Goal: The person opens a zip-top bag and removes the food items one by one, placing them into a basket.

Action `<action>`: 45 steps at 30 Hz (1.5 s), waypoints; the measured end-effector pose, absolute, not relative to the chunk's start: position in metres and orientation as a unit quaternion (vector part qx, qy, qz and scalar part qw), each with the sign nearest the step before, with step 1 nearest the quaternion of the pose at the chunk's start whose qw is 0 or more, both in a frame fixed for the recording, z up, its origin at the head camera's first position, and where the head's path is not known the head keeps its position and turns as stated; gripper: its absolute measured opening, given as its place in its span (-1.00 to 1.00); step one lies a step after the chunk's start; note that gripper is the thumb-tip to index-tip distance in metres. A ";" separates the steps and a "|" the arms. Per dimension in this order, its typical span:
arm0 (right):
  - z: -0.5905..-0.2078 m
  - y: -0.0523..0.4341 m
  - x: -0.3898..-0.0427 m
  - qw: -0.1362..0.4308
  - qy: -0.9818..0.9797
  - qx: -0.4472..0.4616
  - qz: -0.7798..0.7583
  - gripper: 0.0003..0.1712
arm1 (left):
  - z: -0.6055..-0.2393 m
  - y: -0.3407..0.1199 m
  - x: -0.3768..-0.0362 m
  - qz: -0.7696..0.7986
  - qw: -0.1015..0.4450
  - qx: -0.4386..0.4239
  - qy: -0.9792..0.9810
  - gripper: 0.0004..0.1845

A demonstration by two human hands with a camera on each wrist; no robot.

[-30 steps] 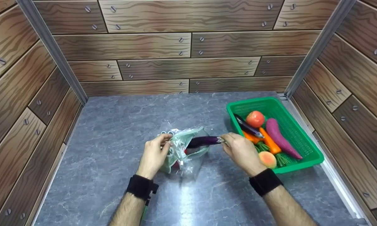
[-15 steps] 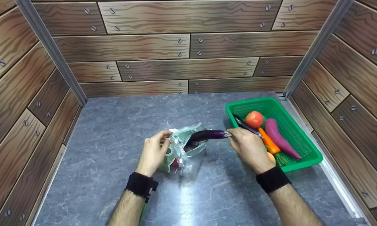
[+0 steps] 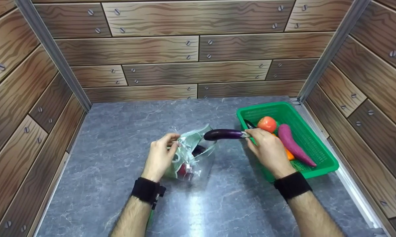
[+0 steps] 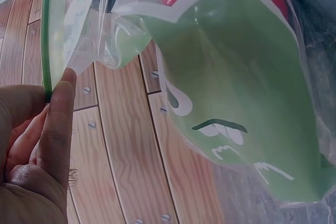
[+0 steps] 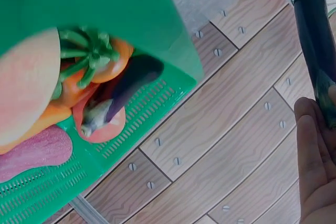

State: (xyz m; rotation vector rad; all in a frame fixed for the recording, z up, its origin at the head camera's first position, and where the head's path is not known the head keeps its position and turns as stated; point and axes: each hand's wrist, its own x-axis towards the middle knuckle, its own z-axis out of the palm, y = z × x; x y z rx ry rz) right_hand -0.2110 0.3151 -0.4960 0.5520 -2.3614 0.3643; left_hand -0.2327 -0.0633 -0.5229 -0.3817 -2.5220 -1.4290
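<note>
Purple eggplant [image 3: 225, 134] now pulled clear of the plastic bag [image 3: 191, 154], up and right toward the green basket [image 3: 320, 164]. Right hand [image 3: 267, 149] pinching its stem; left hand [image 3: 160, 156] still pinching the bag's rim. Unpacking moving along.

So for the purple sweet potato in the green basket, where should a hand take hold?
Best around its thick upper end, coming from above: the sweet potato lies flat and exposed in the basket, its tapered tail near the front rim, and the right hand with the eggplant crowds its left side.
</note>
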 end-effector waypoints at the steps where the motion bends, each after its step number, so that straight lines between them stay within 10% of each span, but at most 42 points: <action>1: -0.495 0.316 -0.211 0.339 -0.906 0.211 0.143 -0.63 | -0.523 -0.063 -0.233 -0.485 0.109 -0.129 -0.858 -0.69; 45: -0.481 0.424 -0.194 0.352 -0.914 0.031 0.199 -0.69 | -0.524 -0.067 -0.232 -0.482 0.121 -0.133 -0.858 -0.68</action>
